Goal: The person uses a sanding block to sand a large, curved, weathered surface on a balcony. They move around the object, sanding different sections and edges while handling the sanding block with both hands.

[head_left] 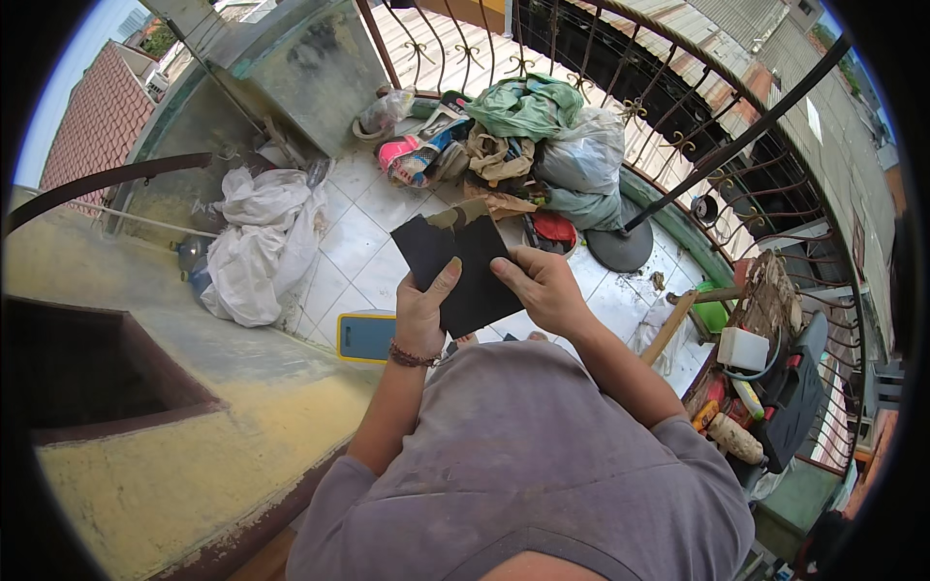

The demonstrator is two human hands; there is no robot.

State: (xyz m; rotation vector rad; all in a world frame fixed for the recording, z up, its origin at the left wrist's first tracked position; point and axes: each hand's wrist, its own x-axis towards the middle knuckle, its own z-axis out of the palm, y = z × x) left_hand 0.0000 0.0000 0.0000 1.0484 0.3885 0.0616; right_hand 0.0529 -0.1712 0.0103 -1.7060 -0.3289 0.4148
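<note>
In front of my chest I hold a flat black sheet (463, 261), roughly rectangular, that looks like sandpaper. Its far edge is torn and ragged, with a brownish patch showing there. My left hand (422, 312) grips the near left side, thumb on top and fingers underneath. On the right side, my right hand (550, 290) pinches the sheet between its thumb on top and fingers mostly hidden below. A beaded bracelet (413, 358) circles my left wrist.
White floor tiles (356, 242) carry a blue-grey, yellow-rimmed object (366, 336) near my left arm. White sacks (254, 252) lie left; bags and cloths (523, 126) are heaped ahead. A black pole in a round base (620, 248) stands by the curved railing (736, 87). Tools (736, 426) clutter the right.
</note>
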